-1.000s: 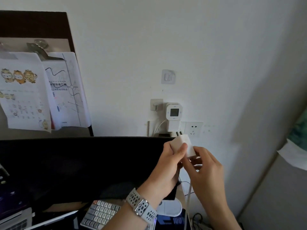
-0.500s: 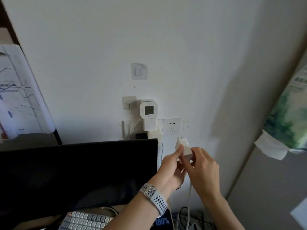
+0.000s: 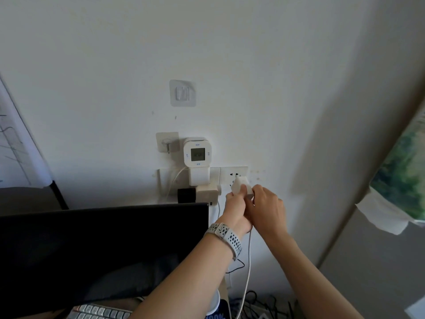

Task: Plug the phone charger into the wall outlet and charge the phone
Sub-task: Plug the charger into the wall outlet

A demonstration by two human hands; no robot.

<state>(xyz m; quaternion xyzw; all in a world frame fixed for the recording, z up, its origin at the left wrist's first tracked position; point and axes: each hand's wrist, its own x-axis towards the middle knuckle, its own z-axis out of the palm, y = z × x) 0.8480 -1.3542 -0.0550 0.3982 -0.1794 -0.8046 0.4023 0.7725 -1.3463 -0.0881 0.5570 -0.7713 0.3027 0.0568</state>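
Note:
Both of my hands hold a small white charger block [image 3: 240, 186] right against the white wall outlet [image 3: 234, 177], low on the wall. My left hand [image 3: 235, 207], with a grey perforated watch band on its wrist, pinches the block from below left. My right hand [image 3: 264, 207] grips it from the right. The block covers the outlet's lower holes, so its prongs are hidden. A white cable [image 3: 248, 261] hangs down from under my hands. A phone's lit screen [image 3: 219, 315] peeks out at the bottom edge.
Left of the outlet, a white plug-in timer with a small display [image 3: 197, 155] and other adapters [image 3: 205, 192] fill the neighbouring sockets. A dark monitor [image 3: 103, 238] stands below left, with a keyboard [image 3: 99, 314] under it. Tangled cables [image 3: 259, 305] lie on the floor. A green-printed package [image 3: 404, 171] hangs at right.
The view has shifted right and closer to the wall. My hands have carried the charger block up from below the outlet until it rests against the outlet's face.

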